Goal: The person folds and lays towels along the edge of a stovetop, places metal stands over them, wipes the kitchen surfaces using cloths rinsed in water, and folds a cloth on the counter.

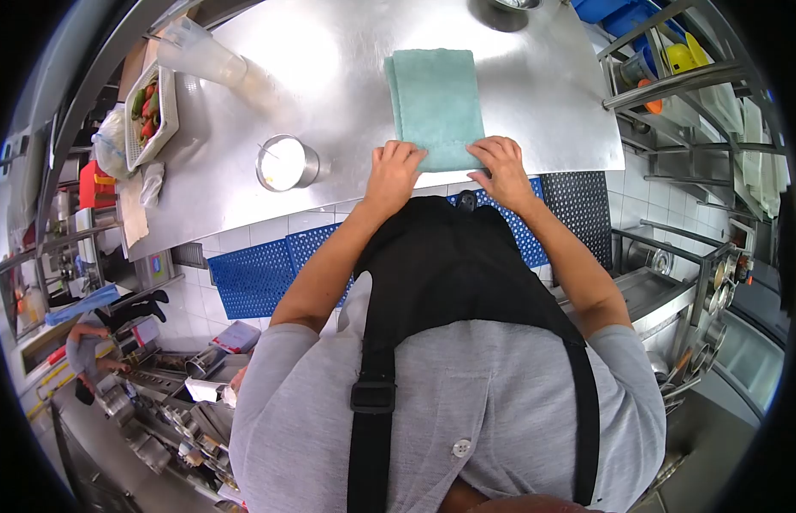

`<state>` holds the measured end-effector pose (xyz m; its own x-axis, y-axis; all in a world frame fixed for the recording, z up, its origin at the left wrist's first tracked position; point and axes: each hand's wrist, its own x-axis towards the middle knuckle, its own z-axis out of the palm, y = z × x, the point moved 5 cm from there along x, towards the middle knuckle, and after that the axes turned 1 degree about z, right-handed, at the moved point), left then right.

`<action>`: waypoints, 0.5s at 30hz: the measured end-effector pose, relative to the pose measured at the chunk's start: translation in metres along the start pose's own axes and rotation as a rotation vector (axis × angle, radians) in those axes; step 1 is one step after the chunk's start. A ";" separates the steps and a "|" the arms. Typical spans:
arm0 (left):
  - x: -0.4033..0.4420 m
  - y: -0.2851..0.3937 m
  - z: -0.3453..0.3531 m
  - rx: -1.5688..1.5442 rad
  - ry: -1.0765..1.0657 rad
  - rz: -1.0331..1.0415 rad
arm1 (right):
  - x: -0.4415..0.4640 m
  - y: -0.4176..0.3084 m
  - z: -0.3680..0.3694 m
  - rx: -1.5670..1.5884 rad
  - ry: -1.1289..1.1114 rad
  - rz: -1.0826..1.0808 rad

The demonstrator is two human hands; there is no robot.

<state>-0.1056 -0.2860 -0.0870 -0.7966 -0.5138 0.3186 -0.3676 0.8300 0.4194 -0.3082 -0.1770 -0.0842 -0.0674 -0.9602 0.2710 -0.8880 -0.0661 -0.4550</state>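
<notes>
A pale green cloth (436, 98), folded into a long rectangle, lies flat on the steel table (347, 94) with its near end close to the table's front edge. My left hand (395, 175) is at its near left corner, the thumb and curled fingers closed on the fabric. On the opposite near corner, my right hand (503, 173) pinches the edge in the same way. Layers of the fold show along the cloth's left side.
Left of the cloth stands a metal pot (287, 162) with white contents and a utensil. Farther left are a clear plastic jug (197, 53) and a white basket (153, 115) of red and green peppers. A metal bowl (505, 13) sits at the far edge. Another person (90, 346) is at lower left.
</notes>
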 end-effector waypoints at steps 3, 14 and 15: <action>0.003 -0.014 0.007 0.041 -0.141 -0.021 | 0.003 0.007 0.000 -0.014 -0.058 -0.016; 0.035 -0.034 -0.004 0.130 -0.018 -0.208 | 0.041 0.011 0.010 -0.117 -0.120 0.163; 0.034 -0.036 0.005 0.161 -0.088 -0.153 | 0.043 0.012 0.009 -0.109 -0.052 0.154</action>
<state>-0.1219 -0.3326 -0.0953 -0.7623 -0.6208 0.1832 -0.5530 0.7717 0.3141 -0.3179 -0.2216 -0.0854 -0.1852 -0.9697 0.1595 -0.9131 0.1098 -0.3926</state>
